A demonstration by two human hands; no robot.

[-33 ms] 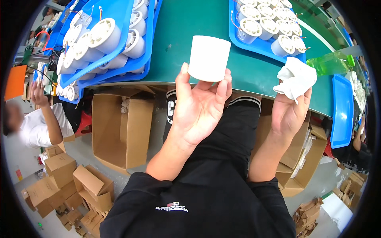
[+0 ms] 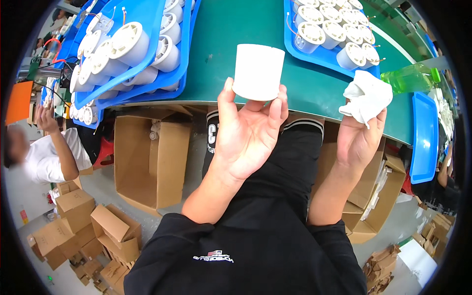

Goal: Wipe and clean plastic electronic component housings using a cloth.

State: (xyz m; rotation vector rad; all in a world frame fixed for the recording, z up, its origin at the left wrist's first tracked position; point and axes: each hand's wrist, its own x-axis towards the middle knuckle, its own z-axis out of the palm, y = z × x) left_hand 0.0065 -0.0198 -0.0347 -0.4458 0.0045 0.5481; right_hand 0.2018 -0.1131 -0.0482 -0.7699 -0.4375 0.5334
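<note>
Item, left hand (image 2: 248, 140): palm up, thumb and fingertips closed about the lower part of one white cylinder (image 2: 259, 73). Your piece stands near upright, upper centre of frame, raised above the table edge.

Item, right hand (image 2: 356, 142): fingers gathered under a crumpled white cloth (image 2: 366, 97), right of centre, well apart from the cylinder.

Progress, by judgement: your piece appears partway through handling. It is picked out and held up; it is not set down in any tray, and the cloth is not touching it. Whether its surface is finished, you cannot tell from here. Many similar white parts (image 2: 129, 44) lie in the stacked blue trays (image 2: 182, 81), upper left; more upright ones (image 2: 333, 32), with slotted ends and thin leads, fill the blue tray (image 2: 322, 56) at upper right. Which lot is done, if either, is not shown.

Surface: green table (image 2: 236, 24), its near edge crossing the frame just below your piece. Right side: green bottle (image 2: 410, 78), smaller blue tray (image 2: 424, 137).

Room: open cardboard box (image 2: 137, 162) below the table, left of your legs; folded cartons (image 2: 73, 206) on the grey floor, lower left; a co-worker in a white sleeve (image 2: 73, 155) at the left edge.
</note>
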